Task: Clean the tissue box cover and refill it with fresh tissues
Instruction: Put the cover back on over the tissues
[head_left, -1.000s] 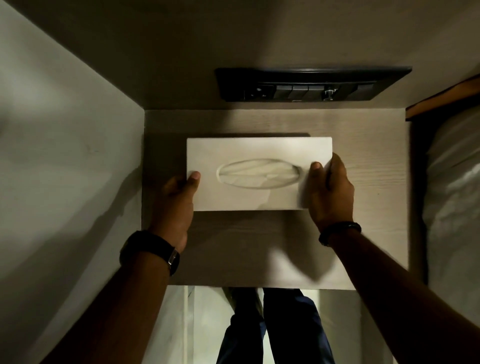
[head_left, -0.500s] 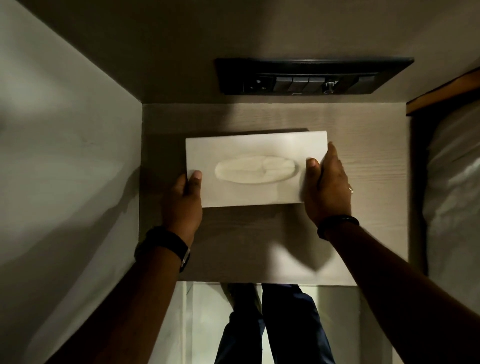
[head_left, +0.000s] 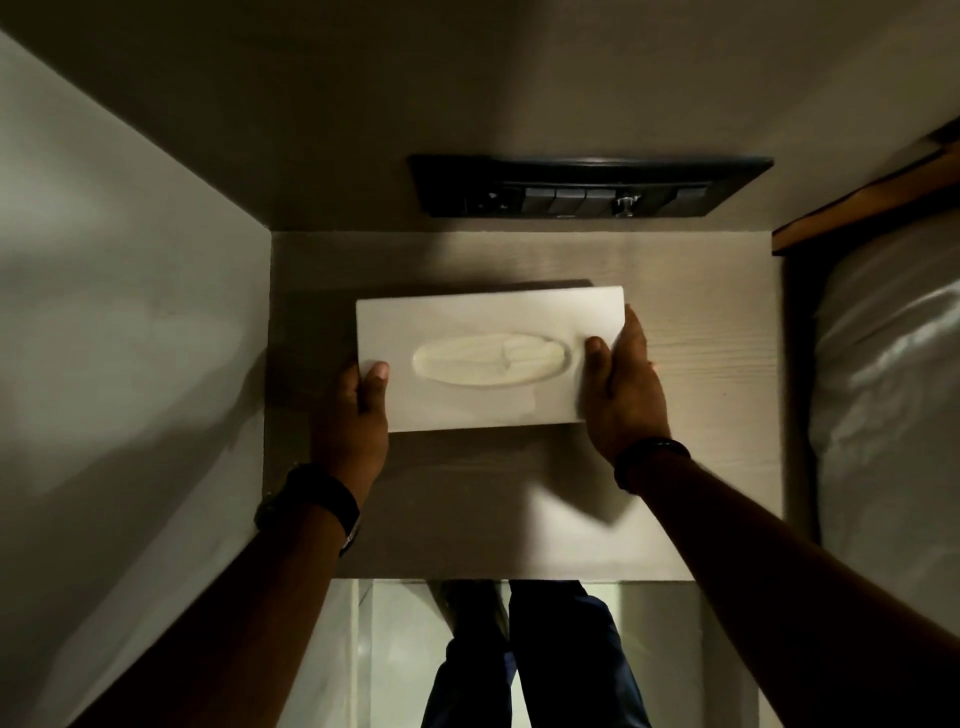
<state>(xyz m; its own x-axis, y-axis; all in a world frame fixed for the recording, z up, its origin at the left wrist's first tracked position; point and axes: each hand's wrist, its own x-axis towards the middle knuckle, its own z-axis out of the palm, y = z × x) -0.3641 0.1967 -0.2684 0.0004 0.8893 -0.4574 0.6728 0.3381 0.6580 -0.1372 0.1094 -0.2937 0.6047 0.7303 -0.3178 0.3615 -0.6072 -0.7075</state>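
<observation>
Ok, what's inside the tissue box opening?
Through the oval opening of the tissue box, pale folded tissue shows, lying flat. How full the box is stays hidden by its top.

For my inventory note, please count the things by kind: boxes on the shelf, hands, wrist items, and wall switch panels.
Tissue box cover: 1
Hands: 2, left hand and right hand, each at one end of the cover
Wrist items: 2, watch and dark band
Switch panel: 1
Total: 6
</observation>
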